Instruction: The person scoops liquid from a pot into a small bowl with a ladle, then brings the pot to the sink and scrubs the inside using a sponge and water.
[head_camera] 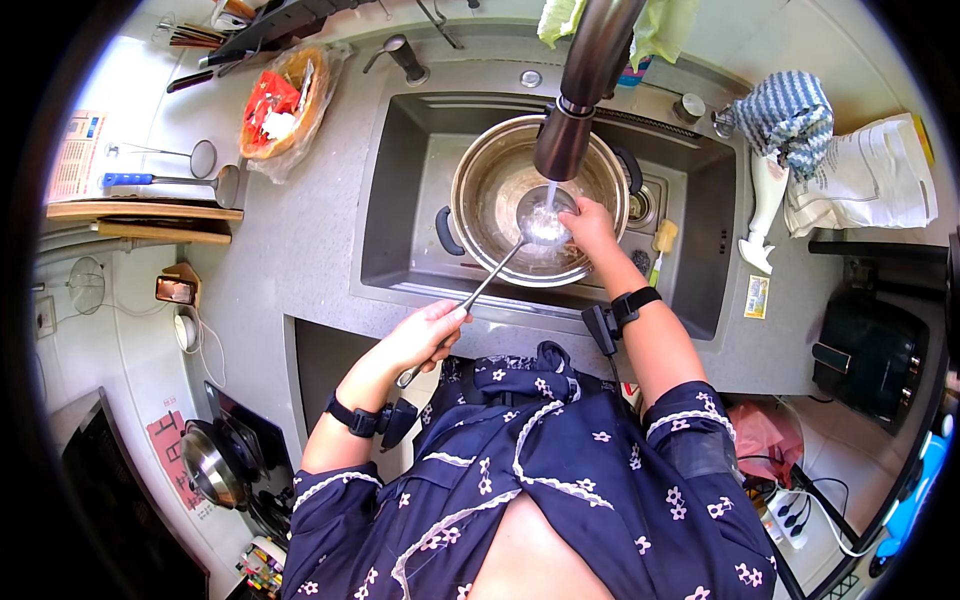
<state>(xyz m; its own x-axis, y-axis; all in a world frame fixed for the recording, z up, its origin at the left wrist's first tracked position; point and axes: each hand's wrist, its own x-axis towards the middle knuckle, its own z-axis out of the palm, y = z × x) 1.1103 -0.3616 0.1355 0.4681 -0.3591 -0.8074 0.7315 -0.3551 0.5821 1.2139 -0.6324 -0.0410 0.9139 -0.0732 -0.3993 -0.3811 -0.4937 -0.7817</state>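
Observation:
My left hand (429, 334) grips the long handle of a metal ladle (495, 274), whose bowl is over a large two-handled metal pot (487, 172). Water runs from the dark pull-down faucet (564, 142) into the ladle's bowl. My right hand (591, 228) is at the right rim of that bowl, thumb towards its inside; the fingers beneath are hidden, so their hold cannot be told. The pot stands in the grey sink (409, 187), its black handles at lower left and upper right.
A yellow sponge brush (664, 236) and a dark scourer (640, 261) lie in the sink, right of the pot. A soap dispenser (405, 58) and a bagged basket (307, 97) are at the left. A striped cloth (787, 112) and a white brush (765, 202) are at the right.

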